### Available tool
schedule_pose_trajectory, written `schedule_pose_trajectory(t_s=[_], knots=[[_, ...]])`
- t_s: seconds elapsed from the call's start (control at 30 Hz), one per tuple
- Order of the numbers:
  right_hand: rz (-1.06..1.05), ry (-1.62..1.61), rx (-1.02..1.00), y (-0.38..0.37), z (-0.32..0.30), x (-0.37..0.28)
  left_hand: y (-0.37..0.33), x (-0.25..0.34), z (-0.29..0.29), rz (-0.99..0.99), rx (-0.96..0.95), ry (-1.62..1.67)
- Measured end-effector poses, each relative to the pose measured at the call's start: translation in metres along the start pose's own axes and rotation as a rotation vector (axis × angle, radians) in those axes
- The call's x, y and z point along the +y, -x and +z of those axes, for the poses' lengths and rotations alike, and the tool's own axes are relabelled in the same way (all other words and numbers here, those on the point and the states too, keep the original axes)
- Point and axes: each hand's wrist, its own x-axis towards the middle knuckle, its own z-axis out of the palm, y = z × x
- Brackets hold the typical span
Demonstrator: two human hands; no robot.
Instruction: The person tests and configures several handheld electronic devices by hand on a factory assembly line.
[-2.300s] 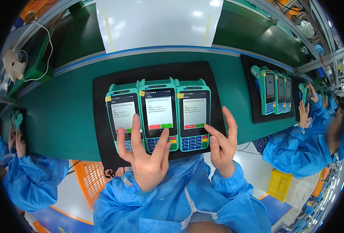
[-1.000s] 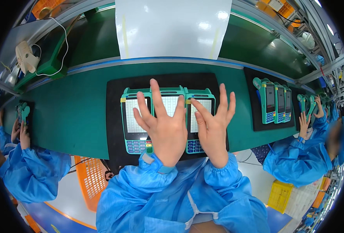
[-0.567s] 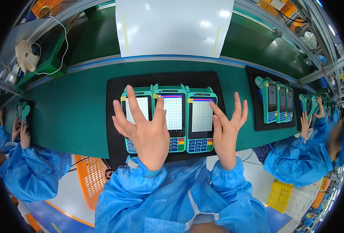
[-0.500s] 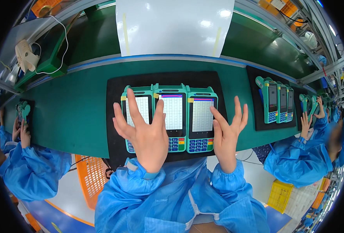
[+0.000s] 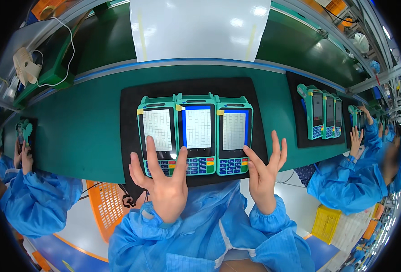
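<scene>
Three green card payment terminals lie side by side, the left terminal, the middle terminal and the right terminal, with lit grid screens and coloured keypads. My left hand is open, fingers spread; one fingertip is over the left terminal's lower screen, another at the middle terminal's lower left screen edge. My right hand is also open. Its index fingertip meets the lower right edge of the right terminal's screen, while its other fingers point up beside the terminal. Blue bands edge the middle and right screens.
A black mat lies beneath the terminals on the green table. More terminals stand on another mat at right. Co-workers in blue sit on both sides. An orange basket and a yellow basket are below.
Both hands have slid toward me down the screens. Blue now runs down the right screen's right edge and the middle screen's left edge.
</scene>
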Motion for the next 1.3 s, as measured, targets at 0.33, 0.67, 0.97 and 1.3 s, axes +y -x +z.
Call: schedule_pose_trajectory(t_s=[0.33,0.67,0.97,1.3], knots=[[-0.052,-0.076,-0.060,-0.005,0.022,-0.030,-0.007,0.026,0.019,0.132,0.027,0.086],[-0.081,-0.010,0.078,-0.061,0.029,-0.026,-0.057,0.041,0.027,0.027,0.046,0.016],[-0.038,-0.046,-0.069,-0.023,0.011,-0.027,-0.030,0.032,0.006,0.068,-0.034,0.013],[-0.051,-0.062,0.081,-0.062,0.023,-0.016,-0.060,0.032,0.023,0.057,0.040,-0.020]])
